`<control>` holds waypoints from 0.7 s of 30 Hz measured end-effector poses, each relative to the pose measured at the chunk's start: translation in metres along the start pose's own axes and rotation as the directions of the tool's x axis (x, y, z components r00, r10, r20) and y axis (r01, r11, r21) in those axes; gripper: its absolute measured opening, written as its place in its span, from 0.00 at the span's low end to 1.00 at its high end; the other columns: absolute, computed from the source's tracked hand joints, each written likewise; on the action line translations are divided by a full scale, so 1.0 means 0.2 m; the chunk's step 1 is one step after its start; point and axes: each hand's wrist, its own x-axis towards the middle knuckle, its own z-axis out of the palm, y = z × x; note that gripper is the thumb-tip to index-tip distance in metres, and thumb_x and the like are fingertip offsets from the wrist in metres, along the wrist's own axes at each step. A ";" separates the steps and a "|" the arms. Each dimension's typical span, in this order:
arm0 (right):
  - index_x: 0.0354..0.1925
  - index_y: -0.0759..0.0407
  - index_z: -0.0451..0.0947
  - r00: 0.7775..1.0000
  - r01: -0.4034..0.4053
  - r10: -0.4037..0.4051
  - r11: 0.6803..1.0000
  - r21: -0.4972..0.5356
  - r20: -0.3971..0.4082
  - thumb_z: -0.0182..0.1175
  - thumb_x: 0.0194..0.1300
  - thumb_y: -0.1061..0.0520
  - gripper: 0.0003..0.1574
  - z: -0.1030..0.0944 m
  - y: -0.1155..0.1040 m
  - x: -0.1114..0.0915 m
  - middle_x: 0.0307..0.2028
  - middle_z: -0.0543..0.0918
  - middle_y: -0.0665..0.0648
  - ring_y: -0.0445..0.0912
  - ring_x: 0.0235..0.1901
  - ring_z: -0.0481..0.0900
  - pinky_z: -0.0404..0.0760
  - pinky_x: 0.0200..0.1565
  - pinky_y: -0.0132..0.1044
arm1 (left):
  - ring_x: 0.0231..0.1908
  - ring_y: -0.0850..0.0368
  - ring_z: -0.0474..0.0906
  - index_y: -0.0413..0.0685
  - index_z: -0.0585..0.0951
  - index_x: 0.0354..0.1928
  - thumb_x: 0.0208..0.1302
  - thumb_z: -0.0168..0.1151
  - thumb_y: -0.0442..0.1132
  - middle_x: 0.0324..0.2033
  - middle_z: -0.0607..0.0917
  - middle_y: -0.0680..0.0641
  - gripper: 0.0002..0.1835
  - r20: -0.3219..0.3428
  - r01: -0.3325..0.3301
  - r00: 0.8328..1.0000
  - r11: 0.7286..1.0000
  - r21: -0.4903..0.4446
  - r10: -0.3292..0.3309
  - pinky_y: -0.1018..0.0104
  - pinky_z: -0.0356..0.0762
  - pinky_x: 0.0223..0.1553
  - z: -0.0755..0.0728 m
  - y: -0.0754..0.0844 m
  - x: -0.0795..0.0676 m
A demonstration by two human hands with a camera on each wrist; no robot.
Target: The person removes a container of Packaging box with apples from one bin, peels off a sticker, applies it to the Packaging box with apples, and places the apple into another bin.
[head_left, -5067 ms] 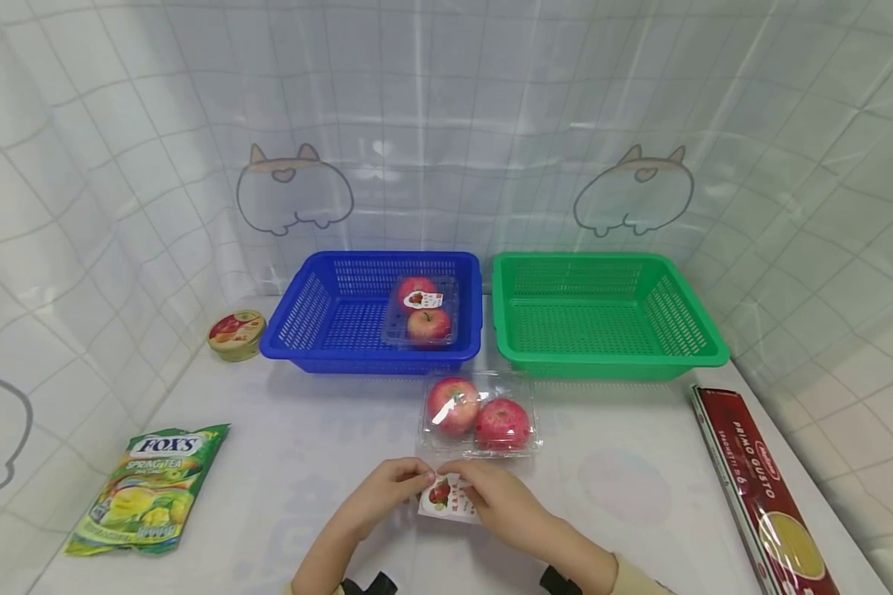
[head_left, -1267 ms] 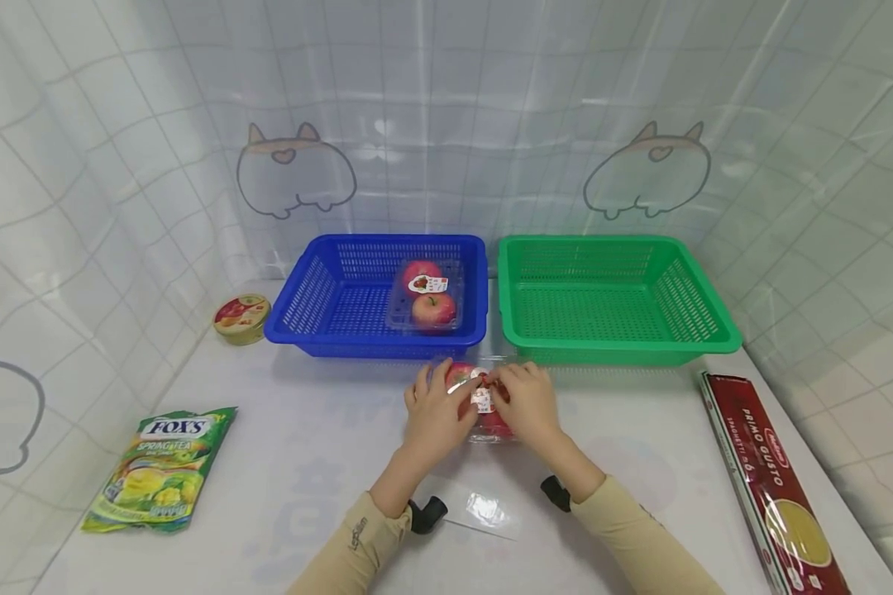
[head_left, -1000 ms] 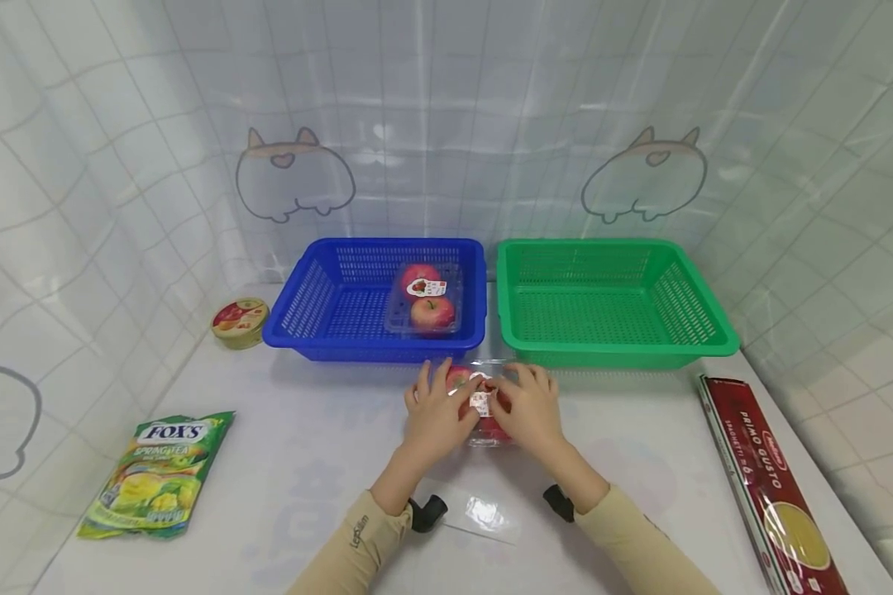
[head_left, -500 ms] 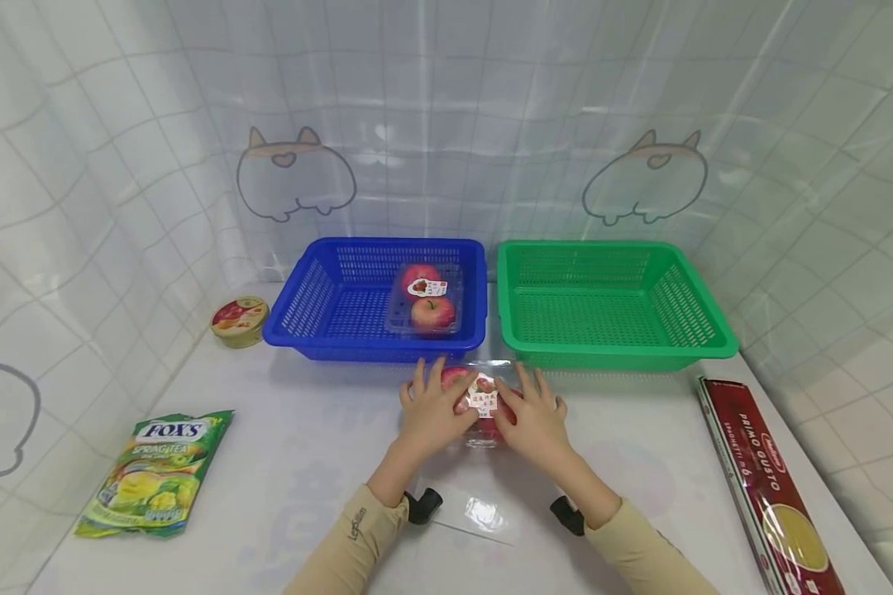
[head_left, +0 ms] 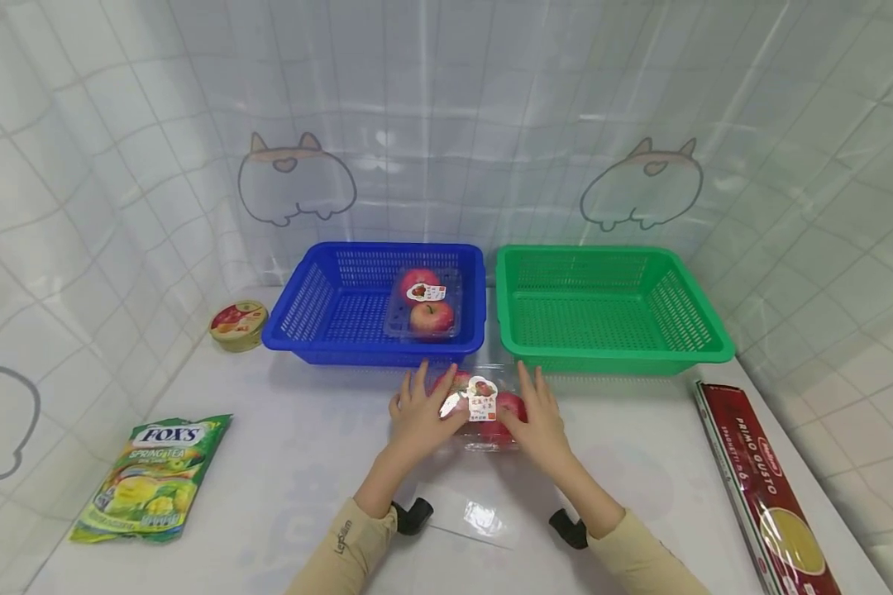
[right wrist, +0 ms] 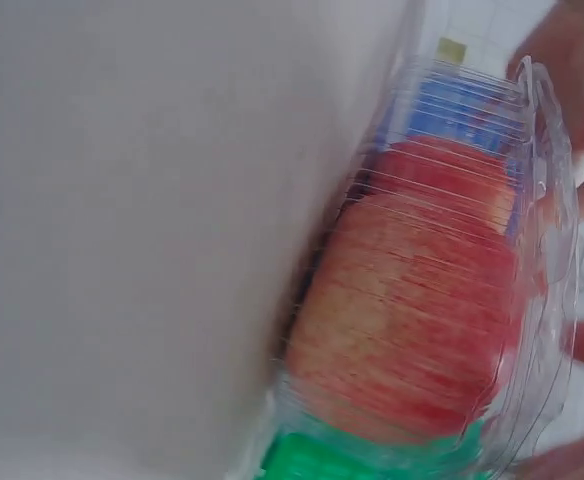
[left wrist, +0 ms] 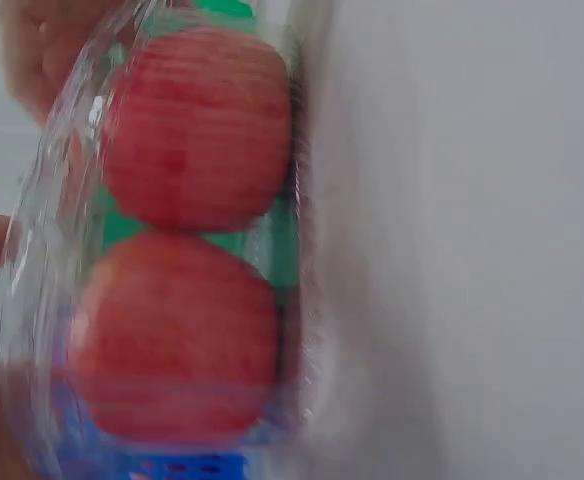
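A clear plastic clamshell box (head_left: 491, 444) with two red apples (head_left: 510, 411) stands on the table in front of the baskets. On its lid lies a white sticker (head_left: 482, 400) with a red fruit picture and writing. My left hand (head_left: 420, 417) rests at the box's left side, fingers extended and thumb on the lid edge. At the right side my right hand (head_left: 542, 426) touches the box the same way. Both wrist views show the box's side with its apples (left wrist: 187, 130) (right wrist: 412, 310). A flat glossy backing sheet (head_left: 469, 512) lies nearer me, between the forearms.
Behind the hands stand a blue basket (head_left: 320, 343), with another labelled apple box (head_left: 394, 318) inside, and a green basket (head_left: 613, 360). To the left are a round tin (head_left: 238, 324) and a FOX'S candy bag (head_left: 152, 479). A red spaghetti pack (head_left: 766, 487) lies at right.
Earlier both hands pinched the sticker near me; then they brought it onto the box lid. Since then the fingers have let go of it and spread outward to the box's two sides.
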 end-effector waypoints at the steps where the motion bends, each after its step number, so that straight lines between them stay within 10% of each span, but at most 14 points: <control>1: 0.72 0.60 0.43 0.999 -0.041 0.040 0.993 0.111 0.016 0.56 0.61 0.52 0.49 -0.01 0.00 0.00 0.70 0.41 0.70 0.66 0.68 0.39 0.46 0.60 0.68 | 0.66 0.30 0.44 0.59 0.59 0.70 0.56 0.54 0.60 0.68 0.52 0.35 0.39 0.008 0.026 1.000 0.998 -0.060 -0.026 0.31 0.48 0.55 0.00 -0.01 -0.01; 6: 0.71 0.58 0.25 0.982 -0.189 0.155 0.880 0.436 0.112 0.51 0.66 0.54 0.53 -0.04 0.04 0.01 0.71 0.30 0.64 0.60 0.69 0.29 0.34 0.66 0.57 | 0.65 0.29 0.44 0.51 0.47 0.72 0.59 0.54 0.60 0.68 0.51 0.32 0.45 0.090 0.164 0.986 0.927 -0.336 -0.142 0.28 0.42 0.56 0.00 -0.07 -0.01; 14: 0.71 0.61 0.29 0.970 -0.234 0.171 0.847 0.478 0.173 0.47 0.68 0.54 0.47 -0.01 0.07 0.02 0.71 0.31 0.64 0.60 0.69 0.28 0.32 0.65 0.57 | 0.66 0.32 0.47 0.39 0.47 0.71 0.60 0.53 0.50 0.67 0.53 0.31 0.43 0.129 0.183 0.982 0.850 -0.494 -0.136 0.36 0.45 0.62 0.03 -0.09 0.01; 21: 0.72 0.58 0.30 0.962 -0.274 0.217 0.789 0.550 0.169 0.49 0.66 0.55 0.48 -0.01 0.03 0.00 0.71 0.34 0.66 0.63 0.69 0.31 0.35 0.65 0.59 | 0.68 0.37 0.42 0.37 0.45 0.71 0.61 0.54 0.45 0.69 0.48 0.32 0.43 0.128 0.210 0.977 0.693 -0.690 -0.168 0.44 0.42 0.66 0.05 -0.06 -0.02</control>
